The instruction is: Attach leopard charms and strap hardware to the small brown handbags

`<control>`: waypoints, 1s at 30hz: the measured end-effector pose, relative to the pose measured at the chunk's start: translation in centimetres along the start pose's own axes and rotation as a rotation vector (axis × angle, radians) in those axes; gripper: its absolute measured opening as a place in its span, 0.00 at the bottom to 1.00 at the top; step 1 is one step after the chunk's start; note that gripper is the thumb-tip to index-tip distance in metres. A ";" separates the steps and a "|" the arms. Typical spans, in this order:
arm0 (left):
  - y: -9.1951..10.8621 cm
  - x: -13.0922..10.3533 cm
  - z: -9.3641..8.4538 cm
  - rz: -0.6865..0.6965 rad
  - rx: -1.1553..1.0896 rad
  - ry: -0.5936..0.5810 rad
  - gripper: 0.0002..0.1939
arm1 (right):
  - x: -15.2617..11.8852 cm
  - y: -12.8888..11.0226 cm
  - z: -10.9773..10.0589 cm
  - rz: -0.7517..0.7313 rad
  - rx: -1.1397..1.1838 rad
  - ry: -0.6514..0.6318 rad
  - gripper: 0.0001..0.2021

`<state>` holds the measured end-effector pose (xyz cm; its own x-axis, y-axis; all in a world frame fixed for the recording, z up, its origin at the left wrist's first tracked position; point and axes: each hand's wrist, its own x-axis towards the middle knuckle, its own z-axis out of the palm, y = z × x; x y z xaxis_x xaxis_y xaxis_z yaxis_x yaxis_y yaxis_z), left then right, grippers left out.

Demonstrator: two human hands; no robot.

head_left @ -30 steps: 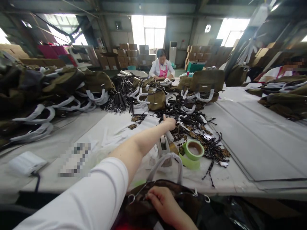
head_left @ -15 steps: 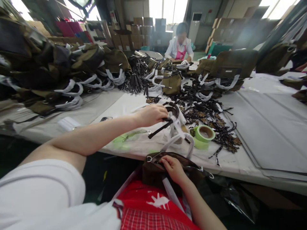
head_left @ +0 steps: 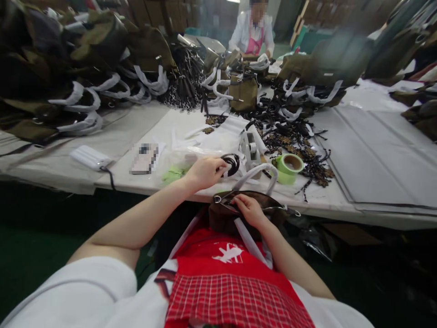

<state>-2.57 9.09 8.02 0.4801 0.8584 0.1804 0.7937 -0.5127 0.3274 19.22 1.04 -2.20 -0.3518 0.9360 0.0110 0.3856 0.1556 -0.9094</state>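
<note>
My left hand [head_left: 208, 172] is closed on a coiled black strap [head_left: 232, 165] just above the table's front edge. Against my apron rests an olive bag [head_left: 221, 216] with its top open and a white-wrapped handle [head_left: 273, 175] standing up. My right hand [head_left: 248, 207] pinches the bag's opening edge, its fingertips partly inside. A tape dispenser [head_left: 251, 148] stands beyond the coil, and a roll of green tape [head_left: 289, 168] lies to its right.
Olive bags [head_left: 102, 45] are piled at the left. Black straps [head_left: 186, 75] and tangled cords [head_left: 290, 136] cover the middle. A phone [head_left: 145, 158] and a white packet [head_left: 90, 157] lie at the left front. A person [head_left: 254, 32] works across the table.
My left hand has come down and nearer the table's front edge with the black strap, which now hangs less loosely. The view has tilted down. My right hand stays at the bag.
</note>
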 end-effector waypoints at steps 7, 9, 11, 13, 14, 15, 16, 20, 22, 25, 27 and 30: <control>0.2 -3.0 4.0 -0.337 0.067 -0.314 0.13 | 0.2 -0.4 0.2 0.011 -0.019 -0.041 0.13; -0.4 -3.4 4.8 -0.340 0.082 -0.372 0.14 | 0.2 -0.5 0.3 0.003 -0.049 -0.059 0.12; -0.8 -3.7 5.2 -0.293 0.072 -0.388 0.15 | 0.1 -0.6 0.3 -0.013 -0.084 -0.082 0.12; -1.0 -3.9 5.4 -0.250 0.058 -0.396 0.15 | -0.1 -0.9 0.3 -0.040 -0.116 -0.115 0.13; -1.0 -3.9 5.5 -0.240 0.055 -0.397 0.14 | -0.2 -1.1 0.3 -0.056 -0.130 -0.132 0.13; -1.1 -3.9 5.6 -0.240 0.054 -0.396 0.13 | -0.4 -1.2 0.3 -0.073 -0.144 -0.149 0.14; -1.1 -3.9 5.8 -0.244 0.054 -0.396 0.13 | -0.6 -1.4 0.3 -0.089 -0.158 -0.161 0.14; -1.0 -3.2 6.4 -0.227 0.032 -0.407 0.14 | -1.6 -1.5 0.4 -0.119 -0.220 -0.169 0.14; -0.6 -2.8 6.5 -0.177 0.010 -0.411 0.16 | -2.0 -1.5 0.5 -0.114 -0.244 -0.164 0.14; -0.2 -2.7 6.6 -0.137 0.013 -0.402 0.26 | -2.4 -1.6 0.5 -0.096 -0.238 -0.164 0.13; -0.1 -2.7 6.8 -0.144 0.036 -0.405 0.30 | -2.4 -1.6 0.4 -0.087 -0.233 -0.158 0.13; -0.3 -2.9 7.0 -0.153 0.054 -0.410 0.28 | -2.3 -1.7 0.3 -0.075 -0.226 -0.144 0.13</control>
<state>-1.61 6.65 0.87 0.4553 0.8538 -0.2526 0.8804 -0.3894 0.2707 19.09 -1.44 -0.85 -0.4983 0.8670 0.0008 0.5286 0.3045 -0.7924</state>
